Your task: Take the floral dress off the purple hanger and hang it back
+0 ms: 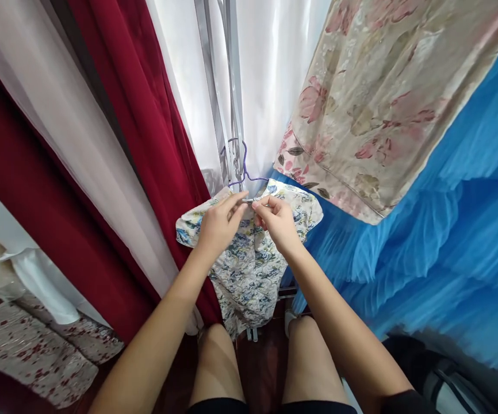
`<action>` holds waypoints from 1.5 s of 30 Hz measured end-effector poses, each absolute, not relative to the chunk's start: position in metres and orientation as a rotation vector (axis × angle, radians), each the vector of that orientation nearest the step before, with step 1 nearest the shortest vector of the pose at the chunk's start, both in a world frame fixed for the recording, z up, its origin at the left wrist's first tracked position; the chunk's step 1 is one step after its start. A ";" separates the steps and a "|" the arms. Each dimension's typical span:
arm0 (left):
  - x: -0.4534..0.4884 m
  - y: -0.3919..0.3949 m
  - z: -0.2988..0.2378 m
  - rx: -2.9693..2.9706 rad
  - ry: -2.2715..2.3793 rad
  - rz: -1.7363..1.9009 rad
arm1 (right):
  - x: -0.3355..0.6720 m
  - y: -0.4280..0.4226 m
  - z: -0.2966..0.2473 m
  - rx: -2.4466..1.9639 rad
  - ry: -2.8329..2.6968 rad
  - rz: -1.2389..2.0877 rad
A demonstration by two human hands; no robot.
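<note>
A short-sleeved floral top [249, 276], white with blue and yellow-green flowers, hangs on a purple hanger [247, 167] in front of me. My left hand [222, 221] is closed at the left side of its neckline, thumb and fingers pinched together. From the other side, my right hand [278, 221] pinches the neckline's edge, its fingertips nearly meeting the left ones. A small greyish strip shows between the fingertips; I cannot make out whether it is a fastener or the collar edge.
Grey metal poles [232, 75] rise behind the hanger. Dark red cloth [145, 115] and pale cloth hang at left. A beige flowered fabric [387, 103] hangs at right, before blue tulle [404, 253]. A dark bag [447, 374] lies at lower right.
</note>
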State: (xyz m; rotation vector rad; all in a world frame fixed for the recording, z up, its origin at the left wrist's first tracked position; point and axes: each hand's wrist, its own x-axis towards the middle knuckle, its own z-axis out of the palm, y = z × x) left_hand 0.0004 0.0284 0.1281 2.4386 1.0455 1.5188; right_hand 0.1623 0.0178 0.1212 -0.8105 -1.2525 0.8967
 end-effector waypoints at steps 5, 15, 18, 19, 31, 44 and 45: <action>0.017 0.032 0.155 2.555 0.954 1.608 | 0.159 0.035 0.094 -0.984 -1.273 0.664; -0.098 0.064 0.130 0.955 1.189 2.084 | 0.152 0.008 0.047 -1.005 -1.462 0.778; -0.106 0.057 0.085 0.772 1.220 1.894 | 0.153 0.003 0.035 -1.018 -1.453 0.826; -0.099 0.050 0.067 0.748 1.221 1.848 | 0.157 0.003 0.027 -1.033 -1.405 0.821; 0.027 -0.014 -0.016 1.525 0.971 1.286 | 0.277 -0.001 -0.124 -1.483 -1.049 0.694; 0.021 -0.056 0.013 1.781 1.060 1.130 | 0.182 -0.061 -0.021 -0.707 -0.932 2.105; 0.011 -0.059 0.009 1.733 1.097 1.089 | 0.181 -0.063 -0.019 -0.664 -0.933 2.145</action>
